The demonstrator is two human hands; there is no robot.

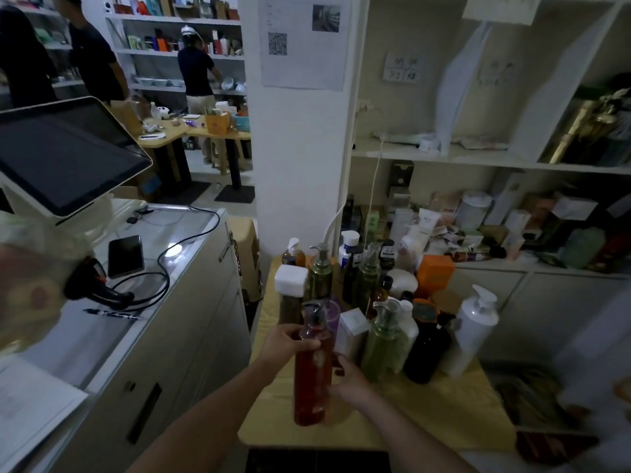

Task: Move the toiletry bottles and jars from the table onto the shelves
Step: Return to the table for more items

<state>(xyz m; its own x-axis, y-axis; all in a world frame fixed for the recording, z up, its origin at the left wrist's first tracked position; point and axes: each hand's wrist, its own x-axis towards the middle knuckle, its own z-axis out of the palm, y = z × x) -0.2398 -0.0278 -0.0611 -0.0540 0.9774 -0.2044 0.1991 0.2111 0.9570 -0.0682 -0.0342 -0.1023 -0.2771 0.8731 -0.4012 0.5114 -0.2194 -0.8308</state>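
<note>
A red bottle (313, 370) is held upright over the near part of the table (444, 414). The left hand (285, 346) is wrapped around its neck, and the right hand (348, 377) is curled around its middle. More bottles (386, 343) are crowded just behind, and the shelves (478, 158) are seen far right.
</note>
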